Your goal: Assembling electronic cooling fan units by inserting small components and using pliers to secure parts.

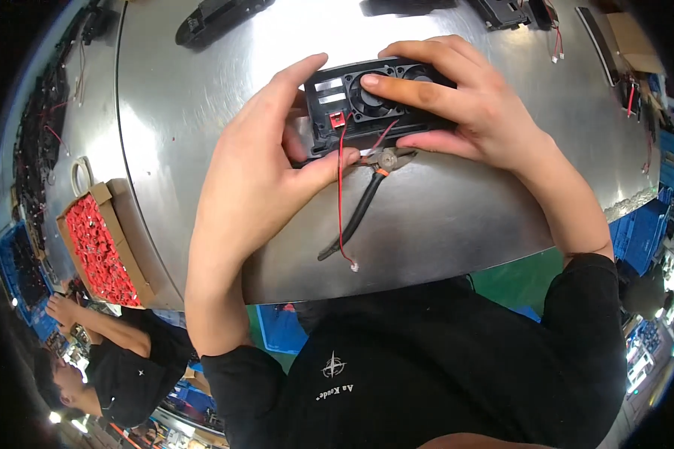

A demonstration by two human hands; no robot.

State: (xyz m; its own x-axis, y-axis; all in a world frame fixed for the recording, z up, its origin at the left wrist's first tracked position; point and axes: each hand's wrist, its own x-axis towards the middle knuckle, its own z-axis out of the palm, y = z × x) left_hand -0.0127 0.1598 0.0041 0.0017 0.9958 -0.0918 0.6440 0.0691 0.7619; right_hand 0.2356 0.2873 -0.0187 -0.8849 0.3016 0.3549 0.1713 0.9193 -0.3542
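Note:
Between my two hands is a black plastic housing (323,139) with two small round fans (372,105) set side by side in it. My left hand (266,150) grips its left end, thumb along the near edge and fingers at the far side. My right hand (472,101) holds the right end, with one fingertip pressed on the left fan's hub. A small red connector (338,120) sits in the housing left of the fans. A red and black wire (341,194) hangs from there toward me, ending in a white plug (354,266). Diagonal cutters (363,209) with black handles lie just below.
A cardboard box (120,243) full of small red parts stands at the table's left edge, near a tape roll (81,173). More black housings (221,19) lie along the far side. Wired parts and a dark strip (597,45) are at right. Another person (127,359) works at lower left.

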